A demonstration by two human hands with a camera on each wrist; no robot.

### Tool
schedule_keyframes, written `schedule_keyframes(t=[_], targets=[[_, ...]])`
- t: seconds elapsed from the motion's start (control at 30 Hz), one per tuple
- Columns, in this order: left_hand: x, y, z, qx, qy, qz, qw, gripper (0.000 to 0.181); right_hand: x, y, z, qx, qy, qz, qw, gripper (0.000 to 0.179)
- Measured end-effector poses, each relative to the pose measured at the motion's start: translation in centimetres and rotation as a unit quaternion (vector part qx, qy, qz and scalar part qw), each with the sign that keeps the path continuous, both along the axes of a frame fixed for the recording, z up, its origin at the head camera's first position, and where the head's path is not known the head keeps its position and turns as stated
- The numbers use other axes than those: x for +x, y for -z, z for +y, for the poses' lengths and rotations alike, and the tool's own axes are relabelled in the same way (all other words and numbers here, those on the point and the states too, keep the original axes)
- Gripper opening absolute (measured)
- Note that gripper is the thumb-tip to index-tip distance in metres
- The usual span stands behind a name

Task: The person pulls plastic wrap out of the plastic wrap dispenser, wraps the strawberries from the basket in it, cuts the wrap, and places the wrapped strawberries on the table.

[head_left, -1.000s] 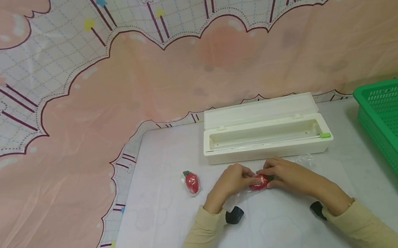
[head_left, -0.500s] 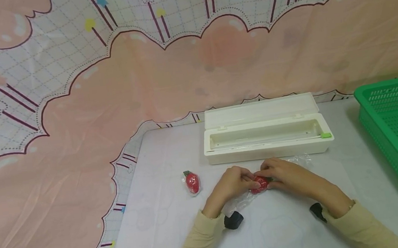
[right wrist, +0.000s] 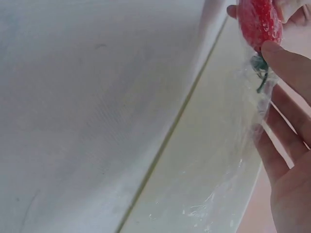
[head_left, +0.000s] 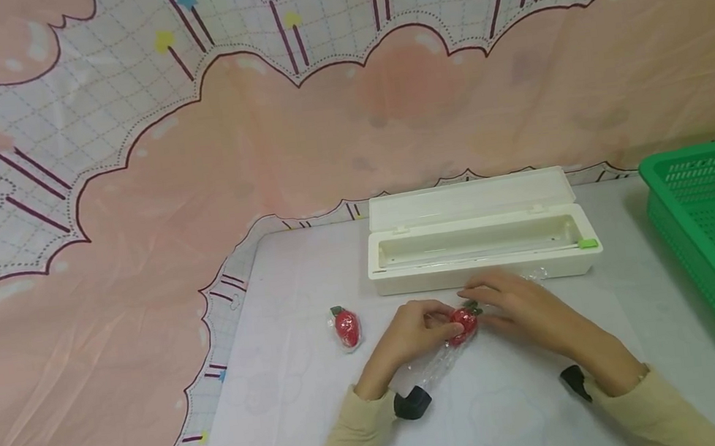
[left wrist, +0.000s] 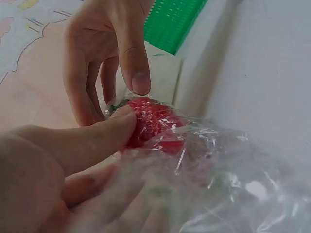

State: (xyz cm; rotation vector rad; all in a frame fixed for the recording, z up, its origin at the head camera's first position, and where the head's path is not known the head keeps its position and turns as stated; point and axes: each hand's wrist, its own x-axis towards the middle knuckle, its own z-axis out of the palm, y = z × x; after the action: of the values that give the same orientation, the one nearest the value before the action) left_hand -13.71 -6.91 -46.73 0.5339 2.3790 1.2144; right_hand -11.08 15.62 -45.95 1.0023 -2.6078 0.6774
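A red toy strawberry [head_left: 465, 319] with green leaves sits in clear plastic film, tilted, leaf end up and to the right. My left hand [head_left: 411, 333] pinches it between thumb and fingers. Loose film [left wrist: 238, 170] trails from its lower end toward me, bunched up in the left wrist view. My right hand [head_left: 526, 310] is beside the leaf end, fingers spread and fairly straight. In the right wrist view the thumb [right wrist: 286, 63] lies close by the strawberry, while film hangs against the fingers. A second film-wrapped strawberry [head_left: 347, 329] lies on the table to the left.
Behind the hands stands a long white box [head_left: 483, 275], lid raised, with a green slider [head_left: 588, 244] at its front right. A green plastic basket [head_left: 652, 182] is at the right. Black wrist cameras [head_left: 412, 403] sit under both wrists.
The strawberry has turned so its leaves point more upward. My right fingers have loosened and moved slightly away from it. More film now shows trailing below the left hand.
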Motion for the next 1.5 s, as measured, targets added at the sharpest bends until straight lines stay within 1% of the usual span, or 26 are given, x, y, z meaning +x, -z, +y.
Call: schedule_keyframes(t=[0.13,0.27,0.37,0.47,0.6,0.7,0.77,0.87,0.93,1.1,1.3,1.4,1.5], targets=[[0.2,-0.1,-0.2,0.027,-0.011,-0.005,0.9996,0.032,0.0,-0.2,0.0,-0.015,0.007,0.018,0.9997,0.052],[0.4,-0.5,-0.4,0.045,-0.017,0.007,0.9988,0.036,0.1,-0.4,0.0,-0.03,0.017,0.032,0.9989,0.054],[0.6,-0.9,-0.5,0.058,-0.026,0.008,0.9979,0.035,0.3,-0.7,0.2,-0.04,0.025,0.04,0.9981,0.061],[0.9,-1.3,-0.5,0.075,-0.037,0.002,0.9965,0.034,0.4,-0.9,0.3,-0.05,0.026,0.044,0.9974,0.068],[1.2,-1.9,-0.5,0.096,-0.043,-0.005,0.9944,0.035,0.4,-1.1,0.4,-0.065,0.022,0.044,0.9967,0.05],[1.4,-2.3,-0.4,0.106,-0.044,-0.001,0.9934,0.037,0.4,-1.2,0.2,-0.077,0.023,0.046,0.9957,0.049],[1.6,-2.7,-0.4,0.113,-0.045,0.003,0.9926,0.04,0.4,-1.2,0.0,-0.081,0.032,0.056,0.9946,0.053],[1.9,-3.1,-0.3,0.117,-0.047,0.006,0.992,0.042,0.4,-1.3,-0.4,-0.093,0.044,0.074,0.992,0.073],[2.0,-3.3,-0.3,0.118,-0.048,0.008,0.9919,0.043,0.4,-1.3,-0.6,-0.1,0.053,0.084,0.9901,0.077],[2.2,-3.8,-0.3,0.123,-0.041,0.007,0.9915,0.041,0.3,-1.3,-1.0,-0.125,0.07,0.086,0.986,0.07],[2.3,-4.2,-0.4,0.128,-0.03,0.002,0.9913,0.039,0.2,-1.2,-1.3,-0.149,0.099,0.069,0.9814,0.056],[2.4,-4.5,-0.4,0.13,-0.026,-0.003,0.9911,0.04,0.2,-1.2,-1.5,-0.159,0.109,0.049,0.98,0.047],[2.5,-4.5,-0.3,0.14,-0.027,-0.003,0.9898,0.041,0.1,-1.3,-1.8,-0.179,0.113,0.014,0.9773,0.039]])
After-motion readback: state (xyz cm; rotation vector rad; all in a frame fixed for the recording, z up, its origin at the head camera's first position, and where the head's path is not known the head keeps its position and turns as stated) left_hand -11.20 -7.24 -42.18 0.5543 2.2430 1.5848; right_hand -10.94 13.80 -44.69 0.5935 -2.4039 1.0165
